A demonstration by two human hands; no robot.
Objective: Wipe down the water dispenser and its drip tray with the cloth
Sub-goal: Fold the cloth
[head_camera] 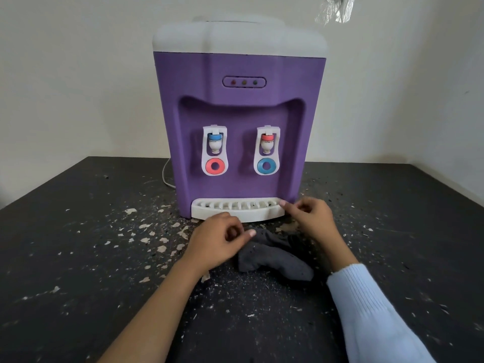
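Observation:
The purple water dispenser [239,121] with a white top stands on the dark table, two taps in its recess. Its white slotted drip tray [237,209] sits at the base, facing me. A crumpled dark grey cloth [275,258] lies on the table just in front of the tray, between my hands. My left hand [220,241] hovers at the cloth's left edge with loosely curled fingers and holds nothing. My right hand [311,218] is at the tray's right end, its index fingertip touching the tray's corner, the other fingers loosely bent.
The black table [78,258] is strewn with pale flakes and fine dust, thickest left of the tray. A white cord [166,174] runs behind the dispenser's left side. Walls close in behind and to the right.

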